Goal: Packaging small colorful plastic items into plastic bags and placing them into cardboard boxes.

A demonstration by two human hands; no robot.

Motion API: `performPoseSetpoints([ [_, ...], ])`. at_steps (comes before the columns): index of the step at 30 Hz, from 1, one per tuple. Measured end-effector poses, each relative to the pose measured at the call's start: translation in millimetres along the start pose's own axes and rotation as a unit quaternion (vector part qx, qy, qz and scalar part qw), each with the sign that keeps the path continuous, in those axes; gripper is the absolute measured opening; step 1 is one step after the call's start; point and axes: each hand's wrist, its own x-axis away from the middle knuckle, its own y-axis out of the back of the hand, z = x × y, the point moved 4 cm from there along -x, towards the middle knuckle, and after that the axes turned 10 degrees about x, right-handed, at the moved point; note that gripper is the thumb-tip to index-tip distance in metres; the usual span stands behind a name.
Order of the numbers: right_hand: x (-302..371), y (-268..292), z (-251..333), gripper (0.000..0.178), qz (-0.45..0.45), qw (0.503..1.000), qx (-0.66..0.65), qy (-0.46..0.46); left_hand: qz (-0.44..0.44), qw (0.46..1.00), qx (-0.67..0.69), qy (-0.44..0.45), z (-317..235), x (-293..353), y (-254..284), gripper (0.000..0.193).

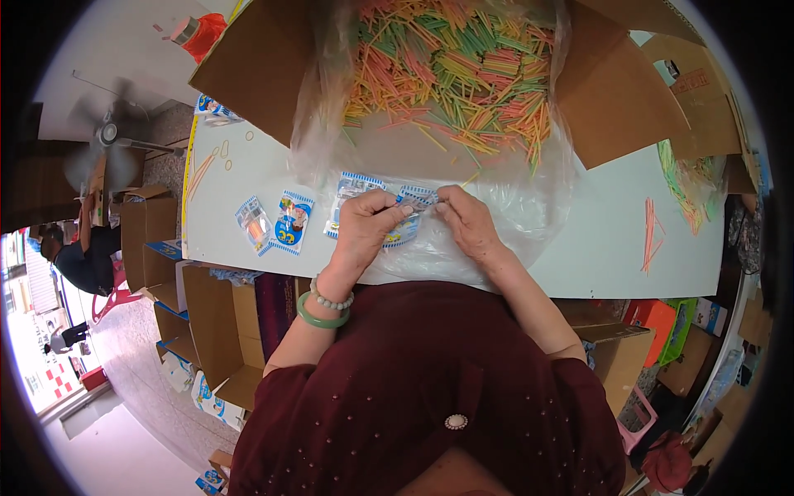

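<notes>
Between my two hands a small blue-and-white packet [418, 196] is pinched near the table's front edge. My left hand [364, 230], with two bracelets at its wrist, grips the packet's left end with thumb and forefinger. Closed on its right end is my right hand [470, 230]. Another blue-and-white packet [354, 185] lies behind my left hand, and part of one more packet [404, 235] shows just below the held one. Farther left, a clear-fronted packet [254, 223] lies beside a blue packet [292, 223]. Clear plastic sheeting [529, 211] spreads under and around my hands.
Ahead, an open cardboard box [616, 91] lined with plastic holds many thin coloured sticks [455, 74]. Rubber bands [225, 149] lie on the white table [240, 178] at left, loose pink sticks [650, 238] at right. Cardboard boxes [219, 318] stand below the left edge; a fan [107, 132] is beyond.
</notes>
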Motion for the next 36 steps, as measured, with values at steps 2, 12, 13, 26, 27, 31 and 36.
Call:
performPoseSetpoints([
  [2, 4, 1, -2, 0.008, 0.036, 0.995, 0.081, 0.046, 0.002, 0.995, -0.054, -0.078, -5, 0, 2, 0.01],
  [12, -31, 26, 71, 0.015, -0.07, 0.893, -0.445, -0.011, 0.03, 0.995, -0.065, -0.074, -13, 6, -22, 0.007],
  [13, -31, 21, 70, 0.016, -0.082, 0.888, -0.453, 0.001, 0.038, 0.995, -0.062, -0.067, -17, 8, -25, 0.007],
  [26, -13, 11, 58, 0.013, -0.128, 0.94, -0.315, 0.043, 0.072, 0.996, 0.019, 0.055, -4, 7, -30, 0.013],
  [27, -11, 12, 58, 0.013, -0.127, 0.94, -0.315, 0.043, 0.071, 0.996, 0.02, 0.055, -3, 6, -28, 0.013],
  [31, -4, 19, 65, 0.013, -0.137, 0.954, -0.242, 0.114, 0.062, 0.995, 0.031, 0.07, 3, 6, -24, 0.007],
  [36, -3, 25, 64, 0.013, -0.12, 0.933, -0.336, 0.044, 0.052, 0.995, 0.032, 0.082, -2, 8, -27, 0.007],
])
